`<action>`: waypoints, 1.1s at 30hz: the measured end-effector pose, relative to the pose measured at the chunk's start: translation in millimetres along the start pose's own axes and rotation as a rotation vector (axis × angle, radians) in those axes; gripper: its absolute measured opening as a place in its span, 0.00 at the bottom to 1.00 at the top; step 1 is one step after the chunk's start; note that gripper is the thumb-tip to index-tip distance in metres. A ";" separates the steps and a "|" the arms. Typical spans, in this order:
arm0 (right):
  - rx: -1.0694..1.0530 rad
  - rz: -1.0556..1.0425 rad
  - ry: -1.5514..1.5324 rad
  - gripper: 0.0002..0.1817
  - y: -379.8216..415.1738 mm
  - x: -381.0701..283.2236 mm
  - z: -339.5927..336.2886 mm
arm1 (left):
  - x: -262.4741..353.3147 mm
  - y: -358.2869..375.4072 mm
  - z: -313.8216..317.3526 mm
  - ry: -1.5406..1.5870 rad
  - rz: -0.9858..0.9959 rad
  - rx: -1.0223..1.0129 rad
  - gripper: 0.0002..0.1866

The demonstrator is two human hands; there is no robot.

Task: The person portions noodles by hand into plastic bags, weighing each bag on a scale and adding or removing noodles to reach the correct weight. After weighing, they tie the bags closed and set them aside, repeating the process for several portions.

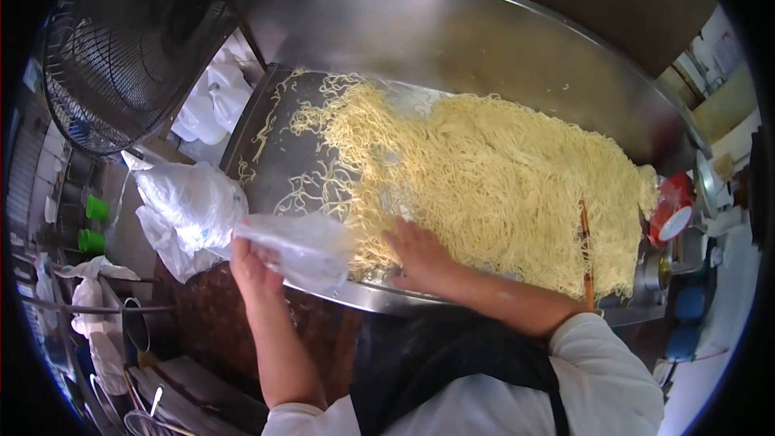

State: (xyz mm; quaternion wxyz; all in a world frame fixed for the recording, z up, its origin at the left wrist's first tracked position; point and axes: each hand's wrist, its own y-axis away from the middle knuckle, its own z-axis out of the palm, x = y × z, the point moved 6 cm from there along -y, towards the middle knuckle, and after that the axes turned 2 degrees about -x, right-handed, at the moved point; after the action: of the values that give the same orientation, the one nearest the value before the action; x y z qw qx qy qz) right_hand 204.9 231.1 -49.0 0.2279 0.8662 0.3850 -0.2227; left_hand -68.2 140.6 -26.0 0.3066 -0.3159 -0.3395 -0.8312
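Note:
Yellow noodles [517, 186] lie in a wide heap over a steel tray [278, 141], with loose strands at its left end. My left hand [257, 262] is closed on the edge of a clear plastic bag [303, 250], whose other end hangs over the tray's front edge by the noodles. My right hand [420, 254] rests at the near edge of the heap, palm down with its fingers apart, touching noodles. A brown stick [587, 254] lies on the noodles to the right.
Plastic bags [190, 206] are bunched at the tray's left corner. A large fan [129, 56] stands at the upper left. Beyond the tray rises a steel back wall [452, 32]. A red container [672, 206] is at the right end, and green cups [90, 240] sit far left.

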 end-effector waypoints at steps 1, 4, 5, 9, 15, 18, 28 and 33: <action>-0.015 -0.002 0.208 0.51 -10.7 13.0 23.2 | 4.3 1.6 -6.1 0.014 -0.003 -0.012 0.06; -0.027 0.149 0.432 0.56 -51.8 55.8 7.6 | 10.6 21.5 -11.0 0.014 0.026 0.017 0.07; 0.012 0.239 0.491 0.58 -64.0 65.2 -16.6 | 11.8 26.7 -15.0 -0.008 0.054 0.058 0.06; -0.063 0.451 0.431 0.59 -121.6 95.2 -73.1 | 3.6 35.9 -63.6 -0.053 0.050 0.087 0.06; -0.050 0.440 0.356 0.37 -169.2 109.7 -63.4 | 1.0 45.2 -89.7 -0.145 -0.004 0.072 0.06; 0.174 0.303 0.099 0.27 -144.9 110.2 -81.2 | 7.8 43.0 -65.3 -0.146 0.031 -0.036 0.05; 0.892 -0.356 -0.573 0.18 -42.3 -16.3 -323.0 | 3.8 43.2 -14.3 -0.102 0.049 -0.220 0.03; 1.311 -0.598 -0.387 0.10 -2.1 -113.4 -460.0 | -1.2 48.1 -12.1 -0.113 0.051 -0.223 0.03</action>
State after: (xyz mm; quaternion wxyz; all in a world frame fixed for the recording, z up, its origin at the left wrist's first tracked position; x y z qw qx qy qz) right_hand 231.5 428.7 380.7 -0.3420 0.6280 0.3454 -0.6077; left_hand -36.5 103.8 -16.0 0.2709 -0.4027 -0.2537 -0.8367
